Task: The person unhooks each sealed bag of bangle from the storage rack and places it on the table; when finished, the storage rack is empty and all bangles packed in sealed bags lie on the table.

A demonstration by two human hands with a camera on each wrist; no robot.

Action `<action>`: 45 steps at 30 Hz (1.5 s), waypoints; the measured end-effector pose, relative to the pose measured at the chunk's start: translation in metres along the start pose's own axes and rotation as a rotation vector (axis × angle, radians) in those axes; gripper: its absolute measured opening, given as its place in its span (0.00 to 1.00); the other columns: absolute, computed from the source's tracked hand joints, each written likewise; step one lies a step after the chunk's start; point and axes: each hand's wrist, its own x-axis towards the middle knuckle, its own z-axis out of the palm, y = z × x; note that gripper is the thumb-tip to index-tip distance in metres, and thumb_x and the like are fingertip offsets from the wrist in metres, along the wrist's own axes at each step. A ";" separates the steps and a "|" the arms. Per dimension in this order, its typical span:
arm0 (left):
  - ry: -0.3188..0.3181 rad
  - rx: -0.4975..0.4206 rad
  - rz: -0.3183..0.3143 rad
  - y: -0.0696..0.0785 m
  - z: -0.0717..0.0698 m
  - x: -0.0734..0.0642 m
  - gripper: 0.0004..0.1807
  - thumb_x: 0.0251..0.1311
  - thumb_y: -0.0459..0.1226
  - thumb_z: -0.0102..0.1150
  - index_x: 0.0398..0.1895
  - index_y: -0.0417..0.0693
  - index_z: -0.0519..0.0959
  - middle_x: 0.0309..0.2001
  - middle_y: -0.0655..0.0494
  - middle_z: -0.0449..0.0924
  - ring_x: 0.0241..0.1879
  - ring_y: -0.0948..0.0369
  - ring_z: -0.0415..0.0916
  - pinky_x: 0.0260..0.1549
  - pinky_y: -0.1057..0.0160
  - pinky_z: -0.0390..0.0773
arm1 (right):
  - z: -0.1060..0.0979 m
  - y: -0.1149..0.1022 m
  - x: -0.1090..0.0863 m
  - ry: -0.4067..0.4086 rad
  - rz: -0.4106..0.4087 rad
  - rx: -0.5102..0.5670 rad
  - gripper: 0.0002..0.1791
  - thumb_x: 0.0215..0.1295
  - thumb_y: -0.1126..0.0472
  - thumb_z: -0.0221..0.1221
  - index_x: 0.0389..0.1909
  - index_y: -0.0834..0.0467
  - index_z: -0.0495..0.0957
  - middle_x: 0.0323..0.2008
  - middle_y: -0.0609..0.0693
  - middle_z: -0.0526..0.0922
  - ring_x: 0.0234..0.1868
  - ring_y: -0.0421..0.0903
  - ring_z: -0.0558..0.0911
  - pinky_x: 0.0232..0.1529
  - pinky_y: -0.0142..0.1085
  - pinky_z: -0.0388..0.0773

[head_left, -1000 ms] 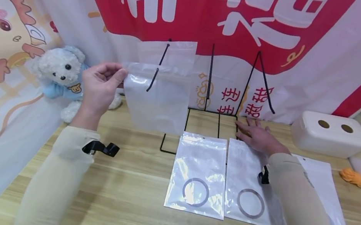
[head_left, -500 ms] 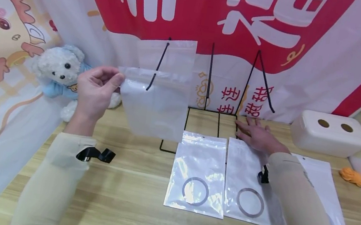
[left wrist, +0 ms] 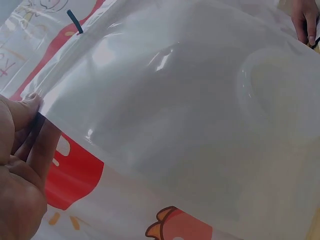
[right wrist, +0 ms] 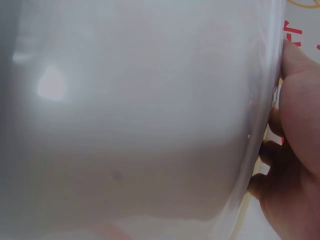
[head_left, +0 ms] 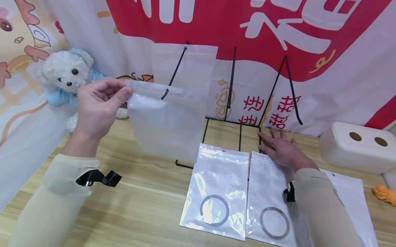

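Observation:
My left hand (head_left: 98, 106) pinches the upper left corner of a translucent zip bag (head_left: 167, 123) between thumb and fingers. The bag hangs at the bent tip of a black hook (head_left: 176, 69) on a wire display rack (head_left: 240, 136). Behind it, a second translucent bag (head_left: 199, 66) shows higher on the same hook. In the left wrist view a faint ring (left wrist: 245, 85) shows through the held bag (left wrist: 175, 120). My right hand (head_left: 286, 151) rests with spread fingers at the rack's base, over the top of a flat bag (head_left: 260, 192).
A bag with a ring inside (head_left: 218, 178) lies on the wooden table (head_left: 136, 225), and another bag (head_left: 363, 225) lies partly under the right sleeve. A plush toy (head_left: 68, 74) sits at left. A white box with two holes (head_left: 363, 148) and an orange bundle (head_left: 387, 194) stand at right.
My left hand has moved down and slightly left, drawing the front bag lower along the hook to its tip. The right hand has stayed in place.

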 end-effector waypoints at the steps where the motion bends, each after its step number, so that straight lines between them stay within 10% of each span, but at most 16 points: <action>1: -0.004 0.004 0.003 0.001 -0.001 -0.001 0.06 0.65 0.24 0.72 0.36 0.42 0.90 0.33 0.59 0.92 0.30 0.68 0.87 0.34 0.72 0.87 | 0.000 0.000 0.000 0.000 0.000 -0.002 0.39 0.85 0.35 0.45 0.88 0.44 0.52 0.88 0.64 0.33 0.86 0.73 0.27 0.79 0.76 0.23; 27: -0.001 -0.066 -0.030 0.023 -0.018 -0.029 0.05 0.63 0.23 0.72 0.36 0.39 0.90 0.30 0.54 0.91 0.26 0.66 0.87 0.30 0.71 0.87 | 0.000 0.003 0.001 0.000 -0.011 -0.002 0.40 0.85 0.33 0.44 0.88 0.43 0.51 0.88 0.65 0.32 0.86 0.73 0.26 0.78 0.76 0.22; 45: -0.097 0.005 -0.201 0.030 -0.038 -0.056 0.08 0.67 0.20 0.67 0.35 0.40 0.89 0.28 0.57 0.89 0.23 0.68 0.83 0.23 0.72 0.84 | -0.001 0.004 0.001 -0.003 -0.021 0.003 0.40 0.84 0.31 0.44 0.88 0.42 0.51 0.88 0.65 0.32 0.85 0.73 0.25 0.78 0.76 0.22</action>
